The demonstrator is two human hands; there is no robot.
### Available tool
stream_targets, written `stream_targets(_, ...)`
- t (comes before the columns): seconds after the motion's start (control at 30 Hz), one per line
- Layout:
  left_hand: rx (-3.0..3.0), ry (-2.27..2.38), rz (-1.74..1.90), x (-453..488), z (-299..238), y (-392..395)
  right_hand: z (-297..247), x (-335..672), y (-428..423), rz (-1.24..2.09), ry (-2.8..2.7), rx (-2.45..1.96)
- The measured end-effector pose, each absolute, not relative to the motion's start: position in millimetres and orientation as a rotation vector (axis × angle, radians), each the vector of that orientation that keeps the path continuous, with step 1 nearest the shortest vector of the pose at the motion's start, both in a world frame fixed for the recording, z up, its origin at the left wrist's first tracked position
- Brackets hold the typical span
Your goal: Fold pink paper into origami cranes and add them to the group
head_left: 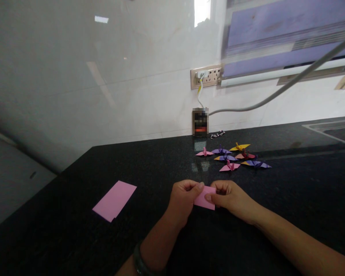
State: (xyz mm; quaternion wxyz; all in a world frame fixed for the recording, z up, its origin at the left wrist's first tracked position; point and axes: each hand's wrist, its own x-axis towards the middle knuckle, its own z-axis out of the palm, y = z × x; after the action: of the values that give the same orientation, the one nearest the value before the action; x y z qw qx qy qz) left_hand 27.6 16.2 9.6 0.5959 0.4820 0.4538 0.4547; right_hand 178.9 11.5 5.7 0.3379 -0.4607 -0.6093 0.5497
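Observation:
A small folded pink paper [204, 198] is held between both hands just above the black countertop [74, 237]. My left hand [184, 199] pinches its left edge with thumb and curled fingers. My right hand [228, 197] pinches its right edge the same way. A dark band sits on my left wrist.
A pink paper stack [114, 200] lies to the left. Several folded paper cranes [232, 157] in pink, purple and yellow sit behind the hands. A small device [200, 122] leans against the wall, plugged into a socket strip [207, 76]. A sink edge [333, 128] shows far right.

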Motion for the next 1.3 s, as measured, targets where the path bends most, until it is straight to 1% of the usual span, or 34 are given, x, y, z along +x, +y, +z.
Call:
stream_targets(0.3,1.115,1.078,1.088,31.9,7.3,11.4,10.5,176.0,9.6,1.32,-1.715,-1.156)
stream_targets(0.6,1.104,1.14,1.203,27.6,10.9,16.2,13.0,181.0,12.2,1.394,-1.67,-1.112)
stream_targets(0.77,1.064,1.145,1.166,27.5,8.7,18.3,12.5,180.9,14.7,1.429,-1.485,-1.12)
stream_targets(0.93,1.141,1.145,1.023,28.9,11.5,16.3,10.1,185.9,18.7,1.25,-1.485,-1.169)
stream_targets(1.13,1.243,1.078,0.833,27.4,12.3,14.3,17.8,189.8,14.0,1.048,-1.87,-1.211)
stream_targets(1.23,1.268,1.005,0.764,25.4,11.0,13.7,20.7,189.2,12.4,0.977,-1.878,-1.151)
stream_targets(1.3,1.182,1.003,0.786,24.2,10.6,14.6,21.0,190.4,14.0,0.85,-1.838,-1.131)
